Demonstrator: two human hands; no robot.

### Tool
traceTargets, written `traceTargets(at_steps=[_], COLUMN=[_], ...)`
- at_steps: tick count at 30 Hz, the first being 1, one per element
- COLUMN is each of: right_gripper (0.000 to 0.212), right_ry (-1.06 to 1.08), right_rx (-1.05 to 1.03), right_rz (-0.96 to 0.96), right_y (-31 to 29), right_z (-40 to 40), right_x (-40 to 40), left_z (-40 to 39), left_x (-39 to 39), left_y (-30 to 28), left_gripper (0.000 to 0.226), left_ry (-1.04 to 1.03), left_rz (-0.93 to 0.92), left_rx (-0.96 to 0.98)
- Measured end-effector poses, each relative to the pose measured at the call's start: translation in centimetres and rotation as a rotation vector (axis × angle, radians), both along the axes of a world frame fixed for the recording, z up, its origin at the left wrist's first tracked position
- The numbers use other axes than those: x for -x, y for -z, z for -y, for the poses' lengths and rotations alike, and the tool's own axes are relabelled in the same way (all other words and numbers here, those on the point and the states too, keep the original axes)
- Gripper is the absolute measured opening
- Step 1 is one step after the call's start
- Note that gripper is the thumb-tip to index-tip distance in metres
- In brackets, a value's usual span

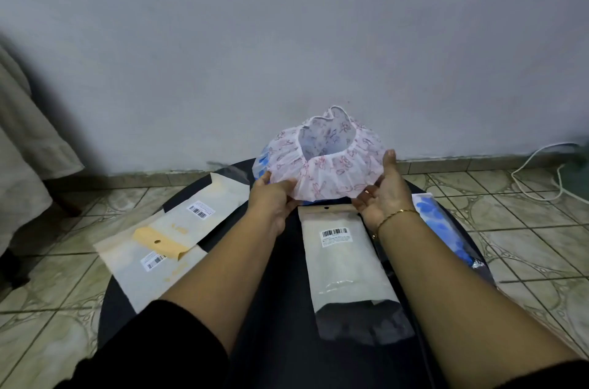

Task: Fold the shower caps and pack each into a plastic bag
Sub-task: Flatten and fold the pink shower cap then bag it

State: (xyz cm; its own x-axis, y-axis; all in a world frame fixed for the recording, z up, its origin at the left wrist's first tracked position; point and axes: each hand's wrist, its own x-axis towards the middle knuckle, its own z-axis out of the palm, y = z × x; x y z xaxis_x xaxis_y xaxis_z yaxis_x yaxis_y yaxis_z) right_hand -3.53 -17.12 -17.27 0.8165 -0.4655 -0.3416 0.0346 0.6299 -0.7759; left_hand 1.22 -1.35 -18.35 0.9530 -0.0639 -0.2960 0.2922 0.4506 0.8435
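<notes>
A white, gathered plastic shower cap printed with pink bows (325, 162) is held up above the far edge of a round black worktop (280, 286), its elastic-rimmed opening facing up and toward the camera, so the printed inside shows. The left hand (274, 197) grips the cap's ruffled left lower edge, fingers curled under it. The right hand (384, 188) cups the right side, palm up, thumb pinching the hem. A thin gold bracelet (393, 218) circles the right wrist. Just below the cap lies a frosted white plastic bag with a barcode label and hang hole (344, 261). Similar bags with a tan header strip (165, 239) lie overlapped at the left. A packed blue-patterned bag (443, 223) lies at the right edge.
</notes>
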Motion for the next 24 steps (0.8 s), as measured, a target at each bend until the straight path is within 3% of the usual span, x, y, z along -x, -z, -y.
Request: traceTargets(at_steps=[10, 16, 21, 24], right_gripper=[0.017, 0.029, 0.031, 0.036], right_ry=[-0.202, -0.329, -0.49, -0.534], right_rx=[0.028, 0.08, 0.29, 0.656], right_rz=[-0.016, 0.049, -0.057, -0.194], right_y=[-1.3, -0.4, 1.5, 1.5], right_z=[-2.7, -5.6, -7.4, -8.2], right_x=[9.0, 14.8, 18.1, 19.6], left_z=[-7.3, -12.1, -15.1, -15.9], left_x=[11.3, 18.7, 22.2, 23.2], left_y=[-1.5, 0.0, 2.4, 2.8], left_gripper=[0.059, 0.059, 0.055, 0.044], left_ry=[-0.053, -0.034, -0.095, -0.119], left_rz=[0.127, 0.135, 0.122, 0.134], left_rx=[0.027, -0.078, -0.312, -0.379])
